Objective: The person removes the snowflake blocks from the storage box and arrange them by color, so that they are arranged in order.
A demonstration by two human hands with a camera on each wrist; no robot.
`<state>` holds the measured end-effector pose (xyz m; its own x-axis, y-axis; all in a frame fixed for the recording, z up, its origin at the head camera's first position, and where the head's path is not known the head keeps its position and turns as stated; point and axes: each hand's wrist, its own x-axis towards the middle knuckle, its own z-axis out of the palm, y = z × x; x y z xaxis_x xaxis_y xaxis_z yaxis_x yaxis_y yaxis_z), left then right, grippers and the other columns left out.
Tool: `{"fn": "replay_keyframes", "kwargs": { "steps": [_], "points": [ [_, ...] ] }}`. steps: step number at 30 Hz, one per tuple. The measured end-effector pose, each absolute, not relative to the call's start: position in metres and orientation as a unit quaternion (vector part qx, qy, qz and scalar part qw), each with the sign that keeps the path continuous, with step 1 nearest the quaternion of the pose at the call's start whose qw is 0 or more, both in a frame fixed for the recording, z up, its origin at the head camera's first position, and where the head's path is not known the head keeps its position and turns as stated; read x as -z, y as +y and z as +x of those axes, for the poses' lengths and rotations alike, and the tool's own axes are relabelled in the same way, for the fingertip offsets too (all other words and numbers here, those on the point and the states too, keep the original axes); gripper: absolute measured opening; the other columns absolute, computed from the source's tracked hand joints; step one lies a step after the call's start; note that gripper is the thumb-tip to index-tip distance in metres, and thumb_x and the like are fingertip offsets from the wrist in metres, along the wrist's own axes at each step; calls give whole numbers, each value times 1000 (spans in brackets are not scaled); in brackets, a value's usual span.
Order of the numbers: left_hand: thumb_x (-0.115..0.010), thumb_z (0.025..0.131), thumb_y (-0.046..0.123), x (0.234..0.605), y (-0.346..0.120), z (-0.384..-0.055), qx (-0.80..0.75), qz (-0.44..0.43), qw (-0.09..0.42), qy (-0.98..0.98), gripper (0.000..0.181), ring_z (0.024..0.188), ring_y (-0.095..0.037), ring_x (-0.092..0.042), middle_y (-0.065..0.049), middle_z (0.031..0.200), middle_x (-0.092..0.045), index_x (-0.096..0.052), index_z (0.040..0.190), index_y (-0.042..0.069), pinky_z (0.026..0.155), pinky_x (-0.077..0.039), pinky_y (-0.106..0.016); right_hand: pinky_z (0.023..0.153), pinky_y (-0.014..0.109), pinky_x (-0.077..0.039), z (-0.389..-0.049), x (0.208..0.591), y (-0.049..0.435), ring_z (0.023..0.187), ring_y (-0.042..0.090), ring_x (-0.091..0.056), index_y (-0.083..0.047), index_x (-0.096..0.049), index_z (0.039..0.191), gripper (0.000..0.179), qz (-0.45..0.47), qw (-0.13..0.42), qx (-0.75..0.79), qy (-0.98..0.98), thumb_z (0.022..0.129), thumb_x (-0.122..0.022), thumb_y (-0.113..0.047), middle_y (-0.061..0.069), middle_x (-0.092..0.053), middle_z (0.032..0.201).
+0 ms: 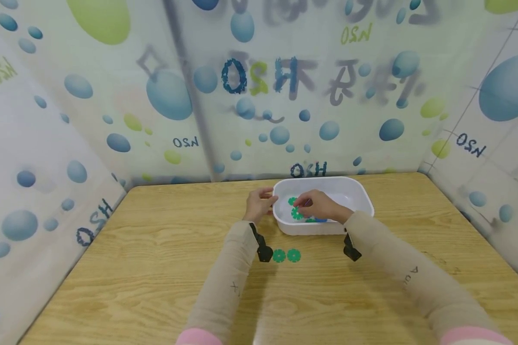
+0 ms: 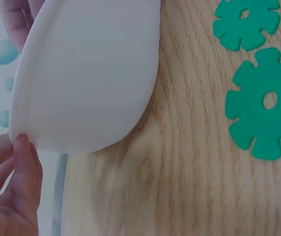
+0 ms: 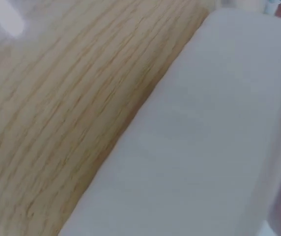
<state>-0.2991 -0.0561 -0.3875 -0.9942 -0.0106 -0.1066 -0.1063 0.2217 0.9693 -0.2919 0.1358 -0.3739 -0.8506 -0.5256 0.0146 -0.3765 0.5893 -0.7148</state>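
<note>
A white plastic basin stands near the back edge of the wooden table. My left hand is at its left end, thumb and fingers pinching the rim; the left wrist view shows the fingertips on that rim. Reaching over the near wall, my right hand is inside the basin with its fingers bent, fingertips right at a green notched disc. I cannot tell whether it grips a piece. Another green disc and a blue piece lie in the basin. The right wrist view shows mostly the basin's outer wall.
Two green notched discs, one left and one right, lie flat side by side on the table in front of the basin. A patterned curtain hangs behind the table. Black camera mounts sit on both wrists.
</note>
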Motion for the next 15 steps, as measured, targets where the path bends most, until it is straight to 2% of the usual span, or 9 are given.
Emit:
{"fn": "replay_keyframes", "kwargs": {
  "steps": [4, 7, 15],
  "points": [
    [-61, 83, 10, 387, -57, -299, -621, -38, 34, 782, 34, 90, -31, -60, -15, 104, -55, -56, 117, 5, 60, -54, -30, 77, 32, -48, -285, 370, 140, 84, 19, -57, 1, -64, 100, 20, -261, 59, 392, 880, 81, -61, -5, 9, -62, 93],
    [-61, 83, 9, 386, -57, -298, -622, -35, 32, 782, 34, 90, -31, -59, -16, 104, -55, -56, 117, 5, 61, -54, -32, 77, 32, -48, -278, 367, 144, 83, 19, -57, 2, -63, 100, 20, -267, 40, 408, 872, 81, -61, -4, 9, -61, 91],
    [-62, 83, 8, 384, -56, -295, -624, -39, 30, 780, 34, 90, -31, -59, -16, 103, -55, -57, 117, 5, 62, -54, -32, 67, 24, -50, -254, 357, 151, 75, 16, -58, 4, -61, 99, 18, -277, 64, 450, 847, 83, -60, -3, 8, -60, 85]
  ]
}}
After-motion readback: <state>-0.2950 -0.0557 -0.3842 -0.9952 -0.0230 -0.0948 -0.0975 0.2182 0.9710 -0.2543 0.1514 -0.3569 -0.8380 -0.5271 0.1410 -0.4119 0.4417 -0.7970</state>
